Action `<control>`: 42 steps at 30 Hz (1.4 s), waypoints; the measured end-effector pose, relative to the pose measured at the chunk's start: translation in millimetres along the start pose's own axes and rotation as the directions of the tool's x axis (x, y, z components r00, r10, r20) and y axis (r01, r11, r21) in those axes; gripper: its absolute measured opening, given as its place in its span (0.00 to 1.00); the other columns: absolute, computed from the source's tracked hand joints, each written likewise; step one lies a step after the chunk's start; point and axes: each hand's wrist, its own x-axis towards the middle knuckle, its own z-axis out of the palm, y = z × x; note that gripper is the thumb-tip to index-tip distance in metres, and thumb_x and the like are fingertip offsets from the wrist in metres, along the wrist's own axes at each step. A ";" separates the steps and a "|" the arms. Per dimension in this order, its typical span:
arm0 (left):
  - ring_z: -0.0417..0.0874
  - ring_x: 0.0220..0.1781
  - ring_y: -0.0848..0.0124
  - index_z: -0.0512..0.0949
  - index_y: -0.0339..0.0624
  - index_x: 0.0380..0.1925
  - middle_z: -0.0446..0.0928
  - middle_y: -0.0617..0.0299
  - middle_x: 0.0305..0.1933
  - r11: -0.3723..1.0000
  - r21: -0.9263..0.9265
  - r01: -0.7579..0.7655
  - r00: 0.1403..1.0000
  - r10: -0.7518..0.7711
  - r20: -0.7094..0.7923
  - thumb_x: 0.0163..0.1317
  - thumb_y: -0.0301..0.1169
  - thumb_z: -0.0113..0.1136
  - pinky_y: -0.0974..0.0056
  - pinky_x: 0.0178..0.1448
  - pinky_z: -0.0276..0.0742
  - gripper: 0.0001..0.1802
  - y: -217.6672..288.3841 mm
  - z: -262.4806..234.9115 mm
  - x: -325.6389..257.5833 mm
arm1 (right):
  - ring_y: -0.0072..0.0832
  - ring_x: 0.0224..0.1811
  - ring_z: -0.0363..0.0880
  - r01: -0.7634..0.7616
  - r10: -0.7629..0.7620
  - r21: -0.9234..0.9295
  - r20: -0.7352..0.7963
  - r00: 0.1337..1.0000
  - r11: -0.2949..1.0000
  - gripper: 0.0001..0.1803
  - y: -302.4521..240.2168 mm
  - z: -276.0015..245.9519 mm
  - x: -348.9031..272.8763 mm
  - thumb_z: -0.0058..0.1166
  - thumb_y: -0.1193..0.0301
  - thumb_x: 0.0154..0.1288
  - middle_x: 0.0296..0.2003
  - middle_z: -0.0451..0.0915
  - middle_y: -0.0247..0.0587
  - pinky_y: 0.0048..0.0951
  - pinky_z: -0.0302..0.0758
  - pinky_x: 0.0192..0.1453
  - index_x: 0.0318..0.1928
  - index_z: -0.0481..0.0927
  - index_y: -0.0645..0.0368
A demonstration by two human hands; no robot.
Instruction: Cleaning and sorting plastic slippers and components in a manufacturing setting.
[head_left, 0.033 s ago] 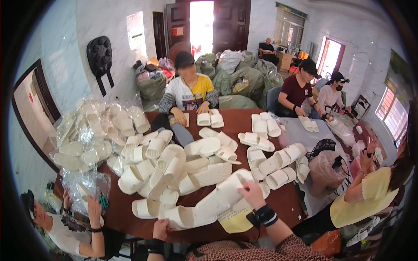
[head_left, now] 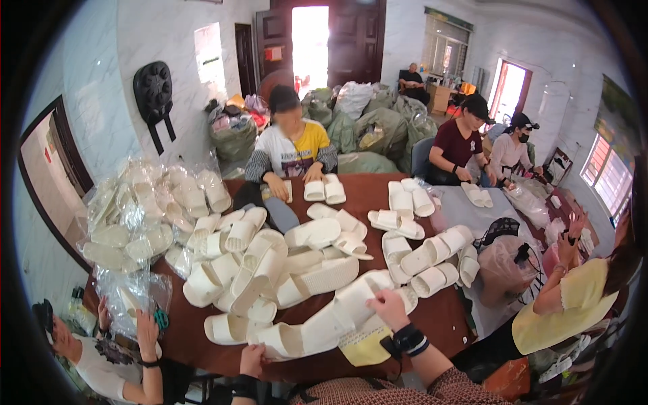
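Left hand (head_left: 251,359): fingers are curling over the near end of a long white slipper (head_left: 307,331), gripping it.
Right hand (head_left: 386,307): fingers are closing on the same slipper's far end.
Slipper: is lying at the near edge of the brown table (head_left: 368,192), touching a yellow bag (head_left: 364,345).
Behind: a heap of white slippers (head_left: 270,263) is crowding the middle.

A small packing workshop set up in a plain room. White slippers (head_left: 304,270) cover a brown tabletop (head_left: 445,317), with bagged pairs (head_left: 142,216) heaped at its left end. Several people (head_left: 291,152) sit around the tabletop sorting them. Beyond it, stuffed green sacks (head_left: 378,125) pile up by an open door (head_left: 309,44).
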 end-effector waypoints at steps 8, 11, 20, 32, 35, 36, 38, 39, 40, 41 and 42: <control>0.74 0.22 0.72 0.73 0.31 0.40 0.74 0.61 0.24 0.984 0.170 -0.051 0.987 0.024 0.157 0.63 0.32 0.52 0.65 0.25 0.78 0.13 -46.5 24.3 58.4 | 0.43 0.27 0.77 -0.192 0.192 -0.012 0.094 0.977 0.981 0.21 30.7 47.0 -42.6 0.61 0.56 0.50 0.23 0.77 0.51 0.39 0.72 0.35 0.25 0.78 0.65; 0.74 0.40 0.47 0.76 0.40 0.32 0.74 0.46 0.36 0.533 0.673 -0.513 0.850 0.426 0.310 0.48 0.23 0.54 0.49 0.42 0.72 0.09 -75.4 22.0 68.6 | 0.44 0.30 0.78 -0.261 0.250 0.037 0.190 0.950 0.965 0.22 46.4 65.8 -58.8 0.57 0.54 0.52 0.25 0.78 0.52 0.38 0.73 0.37 0.27 0.79 0.65; 0.78 0.36 0.52 0.78 0.42 0.33 0.78 0.48 0.38 0.152 0.848 -0.508 0.731 0.596 0.331 0.57 0.34 0.54 0.52 0.37 0.76 0.09 -43.4 24.7 56.3 | 0.42 0.26 0.78 -0.074 0.073 -0.011 0.332 0.941 0.997 0.19 84.4 96.9 -65.7 0.52 0.57 0.55 0.25 0.78 0.52 0.39 0.74 0.32 0.30 0.79 0.63; 0.75 0.37 0.43 0.76 0.34 0.35 0.76 0.40 0.34 0.310 0.751 -0.582 0.716 0.634 0.293 0.59 0.41 0.52 0.46 0.40 0.71 0.18 -66.2 -31.0 81.6 | 0.26 0.14 0.75 -0.521 0.328 0.121 0.652 0.683 0.845 0.13 36.0 92.2 -53.2 0.48 0.67 0.58 0.20 0.77 0.44 0.28 0.72 0.12 0.35 0.75 0.66; 0.75 0.37 0.42 0.75 0.33 0.36 0.75 0.40 0.34 0.213 0.699 -0.683 0.624 0.668 0.406 0.59 0.40 0.51 0.45 0.40 0.70 0.18 -62.0 -15.5 75.8 | 0.25 0.14 0.75 -0.518 0.306 0.176 0.634 0.710 0.837 0.13 26.5 92.3 -56.8 0.49 0.66 0.59 0.19 0.76 0.43 0.27 0.71 0.12 0.35 0.73 0.65; 0.75 0.37 0.42 0.75 0.33 0.36 0.75 0.40 0.34 0.211 0.694 -0.688 0.622 0.664 0.415 0.59 0.40 0.51 0.45 0.40 0.70 0.18 -56.5 -16.1 73.0 | 0.25 0.14 0.75 -0.527 0.293 0.206 0.642 0.709 0.824 0.12 23.7 91.6 -56.3 0.48 0.66 0.59 0.19 0.75 0.42 0.27 0.71 0.11 0.35 0.72 0.64; 0.75 0.37 0.43 0.74 0.33 0.40 0.76 0.43 0.35 0.406 0.692 -0.596 0.798 0.393 0.457 0.60 0.36 0.48 0.47 0.39 0.71 0.16 -9.9 8.9 42.4 | 0.24 0.14 0.74 -0.549 0.302 0.239 0.631 0.715 0.801 0.12 22.8 81.2 -57.8 0.48 0.66 0.60 0.18 0.74 0.41 0.26 0.70 0.11 0.35 0.72 0.63; 0.75 0.37 0.43 0.74 0.33 0.40 0.76 0.43 0.35 0.401 0.695 -0.597 0.797 0.391 0.460 0.60 0.36 0.48 0.47 0.39 0.71 0.16 -10.0 5.6 43.1 | 0.24 0.13 0.74 -0.533 0.250 0.288 0.645 0.722 0.796 0.11 19.3 80.4 -57.5 0.48 0.66 0.60 0.18 0.74 0.40 0.25 0.70 0.11 0.35 0.72 0.63; 0.76 0.36 0.48 0.74 0.34 0.40 0.77 0.47 0.35 0.643 0.627 -0.439 0.897 0.279 0.342 0.60 0.34 0.48 0.50 0.38 0.72 0.15 -10.8 1.3 46.2 | 0.24 0.13 0.73 -0.516 0.197 0.335 0.657 0.728 0.788 0.11 16.4 78.5 -57.4 0.48 0.67 0.61 0.17 0.73 0.40 0.25 0.69 0.10 0.34 0.72 0.63; 0.77 0.35 0.53 0.74 0.35 0.40 0.77 0.50 0.35 0.828 0.507 -0.239 0.962 0.130 0.242 0.61 0.33 0.48 0.53 0.37 0.72 0.14 -11.2 -1.8 47.8 | 0.24 0.13 0.73 -0.515 0.194 0.339 0.656 0.729 0.787 0.11 15.2 74.2 -56.1 0.48 0.67 0.61 0.17 0.73 0.40 0.25 0.69 0.10 0.34 0.72 0.63; 0.77 0.35 0.53 0.74 0.35 0.40 0.77 0.50 0.35 0.830 0.507 -0.234 0.963 0.124 0.241 0.61 0.33 0.48 0.53 0.37 0.72 0.14 -7.7 3.6 41.3 | 0.23 0.13 0.73 -0.517 0.181 0.346 0.668 0.722 0.783 0.10 7.2 62.3 -53.6 0.48 0.67 0.61 0.17 0.73 0.39 0.25 0.69 0.11 0.34 0.72 0.63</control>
